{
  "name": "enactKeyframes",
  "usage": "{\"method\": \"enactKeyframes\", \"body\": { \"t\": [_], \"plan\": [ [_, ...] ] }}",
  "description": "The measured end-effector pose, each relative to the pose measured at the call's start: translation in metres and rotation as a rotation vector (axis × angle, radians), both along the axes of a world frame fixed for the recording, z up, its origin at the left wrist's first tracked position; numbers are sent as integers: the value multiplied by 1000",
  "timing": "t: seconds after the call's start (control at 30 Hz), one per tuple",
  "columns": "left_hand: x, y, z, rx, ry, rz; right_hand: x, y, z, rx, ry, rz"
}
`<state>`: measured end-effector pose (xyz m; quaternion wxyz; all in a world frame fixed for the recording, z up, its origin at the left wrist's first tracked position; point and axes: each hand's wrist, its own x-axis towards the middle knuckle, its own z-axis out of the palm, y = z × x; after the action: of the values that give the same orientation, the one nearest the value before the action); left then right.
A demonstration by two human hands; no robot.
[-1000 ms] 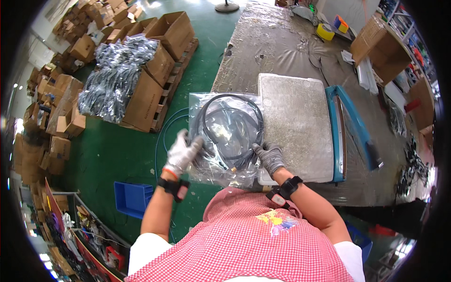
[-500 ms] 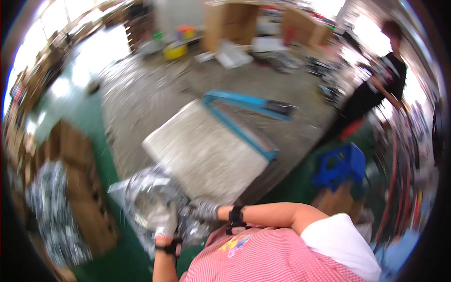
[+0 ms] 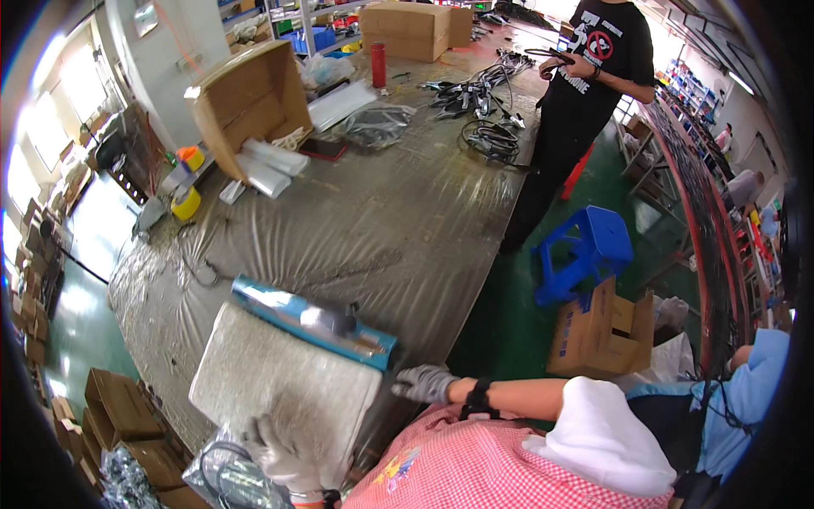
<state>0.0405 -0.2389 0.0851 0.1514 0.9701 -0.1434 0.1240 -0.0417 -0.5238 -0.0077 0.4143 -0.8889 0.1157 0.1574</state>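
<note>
A clear plastic bag with a coiled black cable [image 3: 227,480] lies at the near left corner of the table. My left hand [image 3: 278,451], in a grey glove, rests on it and grips its edge next to a grey padded mat [image 3: 284,386]. Apart from the bag, my right hand [image 3: 422,383], also gloved, hovers at the table's near edge with fingers loosely spread and nothing in it. A blue bar-shaped heat sealer [image 3: 315,323] runs along the mat's far side, just left of my right hand.
A person in a black shirt [image 3: 593,76] stands at the table's far right side. A blue stool [image 3: 585,250] and a cardboard box [image 3: 602,335] stand on the green floor. An open carton [image 3: 246,102], cable bundles [image 3: 483,93] and a red can [image 3: 377,64] sit on the table.
My head has turned to the right, bringing the long table and the standing person into view. My right hand has let go of the bag and moved right to the table's edge.
</note>
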Motion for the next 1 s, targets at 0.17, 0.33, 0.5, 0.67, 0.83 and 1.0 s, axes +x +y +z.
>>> {"method": "enactKeyframes", "body": {
  "t": [0.17, 0.33, 0.5, 0.67, 0.83, 1.0],
  "plan": [
    [-38, -116, -21, -440, 485, -318, 40, -42, -4, 99, -18, 470],
    [-38, -191, -26, -467, 627, -504, 39, -133, -12, 47, -2, 167],
    [-18, -248, 3, -600, 804, -241, 28, -214, 3, -45, -127, -77],
    [10, -299, 3, -643, 786, -364, 14, -276, 21, -85, -227, -376],
    [19, -347, 5, -582, 772, -396, -4, -347, -1, -33, -177, -548],
    [23, -394, -29, -498, 850, -289, -10, -388, -17, 42, -117, -598]
  ]
}}
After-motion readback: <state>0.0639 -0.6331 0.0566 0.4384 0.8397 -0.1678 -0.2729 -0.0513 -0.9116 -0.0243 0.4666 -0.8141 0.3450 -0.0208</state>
